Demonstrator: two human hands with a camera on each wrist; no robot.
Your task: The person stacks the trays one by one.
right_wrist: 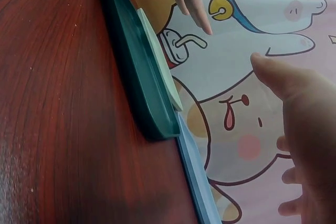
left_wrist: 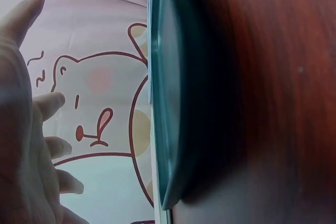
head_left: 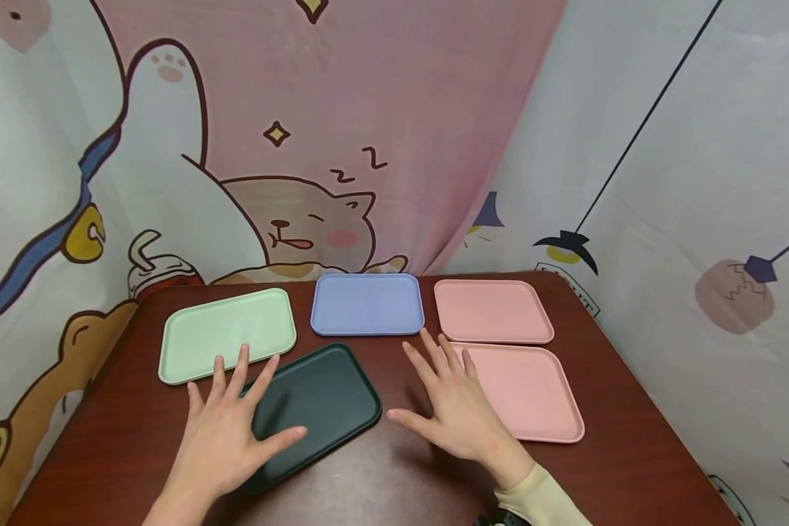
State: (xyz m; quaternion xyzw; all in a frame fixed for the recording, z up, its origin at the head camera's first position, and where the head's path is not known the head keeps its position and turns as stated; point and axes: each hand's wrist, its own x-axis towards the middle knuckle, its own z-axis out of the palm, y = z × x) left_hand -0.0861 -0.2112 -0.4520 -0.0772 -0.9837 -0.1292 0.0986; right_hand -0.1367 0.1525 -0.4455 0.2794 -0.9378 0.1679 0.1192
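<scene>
My left hand [head_left: 226,435] is held with its fingers spread above the left part of a dark green tray [head_left: 322,402]; in the left wrist view a gap shows between the hand and that tray [left_wrist: 170,93]. Fingers also spread, my right hand [head_left: 456,405] hovers over the table by the left edge of the nearer pink tray [head_left: 532,394], covering part of it. Neither hand holds anything. Behind the left fingertips lies a light green tray [head_left: 226,329]. A blue tray [head_left: 368,305] lies at the back middle, and another pink tray [head_left: 493,310] at the back right.
All the trays lie on a dark reddish-brown wooden table [head_left: 631,453]. A curtain [head_left: 401,95] with cartoon animals hangs close behind the table's back edge and along its sides. Something dark sits at the right sleeve's cuff [head_left: 532,497].
</scene>
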